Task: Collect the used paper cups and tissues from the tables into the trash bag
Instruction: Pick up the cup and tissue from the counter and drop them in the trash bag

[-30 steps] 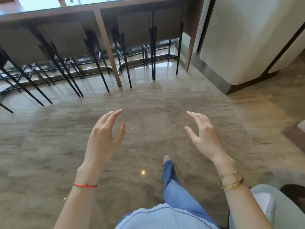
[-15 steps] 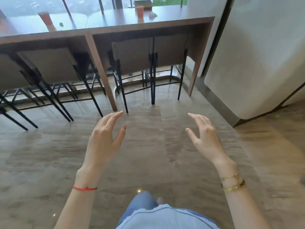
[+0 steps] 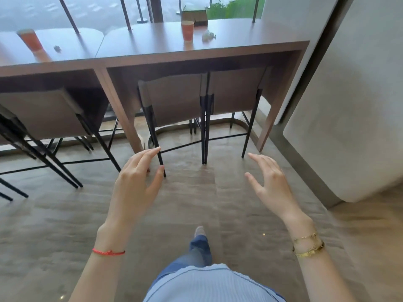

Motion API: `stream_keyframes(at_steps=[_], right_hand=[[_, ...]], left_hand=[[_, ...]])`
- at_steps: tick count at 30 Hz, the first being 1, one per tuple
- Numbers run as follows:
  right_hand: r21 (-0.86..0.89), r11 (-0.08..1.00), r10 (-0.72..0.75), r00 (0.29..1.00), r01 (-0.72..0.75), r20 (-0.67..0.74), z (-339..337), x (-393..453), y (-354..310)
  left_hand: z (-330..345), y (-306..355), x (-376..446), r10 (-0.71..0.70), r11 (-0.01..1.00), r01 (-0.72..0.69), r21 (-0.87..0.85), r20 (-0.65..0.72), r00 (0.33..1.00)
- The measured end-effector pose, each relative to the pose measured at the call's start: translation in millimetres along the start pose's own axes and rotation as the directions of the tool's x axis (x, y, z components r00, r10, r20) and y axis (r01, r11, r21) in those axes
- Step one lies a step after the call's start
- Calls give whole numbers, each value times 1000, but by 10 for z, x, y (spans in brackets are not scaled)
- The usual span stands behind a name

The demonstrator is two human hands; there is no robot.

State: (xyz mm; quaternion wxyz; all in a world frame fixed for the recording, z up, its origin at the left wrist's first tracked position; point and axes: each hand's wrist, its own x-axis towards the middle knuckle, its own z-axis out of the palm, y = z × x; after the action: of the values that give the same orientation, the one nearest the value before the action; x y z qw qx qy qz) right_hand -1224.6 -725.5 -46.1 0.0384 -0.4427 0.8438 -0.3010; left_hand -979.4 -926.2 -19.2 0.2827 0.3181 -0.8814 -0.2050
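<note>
An orange paper cup (image 3: 187,31) stands upright on the long brown counter (image 3: 196,52), toward the counter's far edge and right of its middle. Its rim is pale and its print is too soft to read. Just beside it, on the side of the counter's right end, lies a small crumpled white tissue (image 3: 208,36); cup and tissue are close but apart. A second orange cup (image 3: 29,40) stands near the counter's left end, blurred enough that its base melts into its own reflection on the glossy top. Between the two cups, nearer the left one, sits a small dark scrap (image 3: 57,48), too small to tell what it is.

Behind the first cup, at the far edge by the window, a brown box (image 3: 194,16) is partly hidden by the cup and cut off above.

Both hands hover over the floor in front of the counter, well apart from the cups. The left hand (image 3: 135,184), a red string at its wrist, has its grip loose, with fingers spread and lightly bent, holding nothing. The right hand (image 3: 271,184), with gold bracelets at the wrist, is the same: fingers relaxed and parted, nothing in them.

Brown stools (image 3: 174,99) with thin black legs are pushed under the counter, their seats hidden by its top. One jeans-clad leg (image 3: 199,247) steps forward on the polished stone floor (image 3: 65,214).
</note>
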Motion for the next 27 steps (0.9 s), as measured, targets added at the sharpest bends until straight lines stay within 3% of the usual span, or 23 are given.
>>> stream_keyframes(at_steps=[9, 27], right_hand=[[-6, 998, -63, 995, 63, -78, 64, 2355, 199], [57, 982, -176, 982, 180, -73, 338, 6109, 850]], left_hand=[[413, -286, 2260, 55, 998, -54, 20, -62, 997], [1554, -884, 5486, -75, 993, 88, 81, -148, 986]])
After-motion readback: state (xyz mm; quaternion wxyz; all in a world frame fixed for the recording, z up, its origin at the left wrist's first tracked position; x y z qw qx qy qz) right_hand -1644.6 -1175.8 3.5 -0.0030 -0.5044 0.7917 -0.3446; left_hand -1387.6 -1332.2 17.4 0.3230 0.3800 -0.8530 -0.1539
